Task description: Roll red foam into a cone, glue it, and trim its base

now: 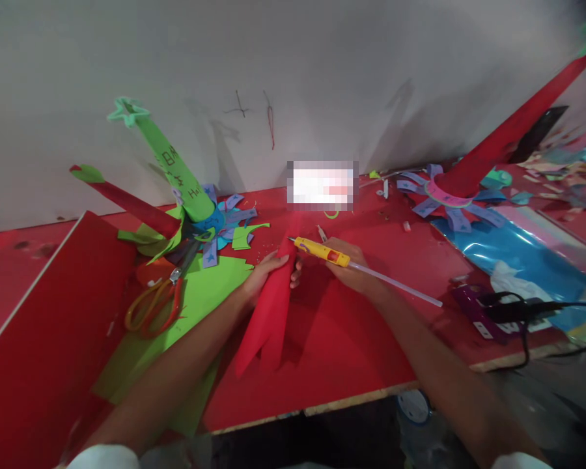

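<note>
Red work surface [351, 339] against a plain pale wall, strewn with craft foam scraps. Nearest, both forearms reaching forward from the bottom edge. Between them, a rolled red foam cone [268, 312], lying flat on the surface, long axis running from its wide mouth near the viewer up and slightly right to its narrow tip. Left hand [266, 270] wrapped around the cone's upper part, grip pressed together on it. Just right of that tip, right hand [349, 264] closed around a yellow glue gun [322, 251], nozzle pointing left toward the cone's tip, almost touching it; a clear glue stick [395, 285] trailing out behind to the right. So the gun crosses the cone's axis at the narrow end, right hand nearer the seam.

Left of the cone, a green foam sheet [205, 293] with orange-handled scissors [153, 303] on top. Farther back, a green cone hat [176, 166] topped with a star, ringed by blue petals. Far right, a tall red cone hat [508, 133] and a blue shiny sheet [512, 251].
</note>
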Demonstrator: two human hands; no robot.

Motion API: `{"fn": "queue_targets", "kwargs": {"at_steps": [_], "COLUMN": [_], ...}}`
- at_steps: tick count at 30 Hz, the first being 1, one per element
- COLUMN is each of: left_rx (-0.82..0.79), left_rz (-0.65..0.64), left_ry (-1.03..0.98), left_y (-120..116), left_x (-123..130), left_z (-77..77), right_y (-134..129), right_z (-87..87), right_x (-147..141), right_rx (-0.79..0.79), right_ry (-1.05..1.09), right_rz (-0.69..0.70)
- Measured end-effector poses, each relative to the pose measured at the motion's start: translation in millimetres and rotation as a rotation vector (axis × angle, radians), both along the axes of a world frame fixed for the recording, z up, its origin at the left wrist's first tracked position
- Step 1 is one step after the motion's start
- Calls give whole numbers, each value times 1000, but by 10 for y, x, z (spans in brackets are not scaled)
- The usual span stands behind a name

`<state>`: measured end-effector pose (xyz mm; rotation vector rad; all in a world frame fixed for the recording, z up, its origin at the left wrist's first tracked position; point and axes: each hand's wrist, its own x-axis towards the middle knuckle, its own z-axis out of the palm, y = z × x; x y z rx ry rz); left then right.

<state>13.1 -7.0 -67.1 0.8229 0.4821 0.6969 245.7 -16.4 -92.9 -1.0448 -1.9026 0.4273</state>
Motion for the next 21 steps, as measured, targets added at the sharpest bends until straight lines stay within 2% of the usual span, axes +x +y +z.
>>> {"fn": "queue_targets", "kwargs": {"at_steps": [10, 13, 19, 21], "left_rx": [-16, -8, -19, -16], "left_rz": [-30, -29, 45, 32], "left_ry": [13, 11, -17, -11], "left_y": [12, 16, -10, -12], "left_x": [-19, -15, 11, 7], "left_z": [-12, -32, -7, -1], "right_y": [-4, -1, 3, 0], "right_z": [8, 19, 6, 4], "right_x": [8, 3, 21, 22], "right_rx": [91, 107, 30, 23], "right_ry": [33, 56, 12, 10], "right_rz": [108, 72, -16, -13]}}
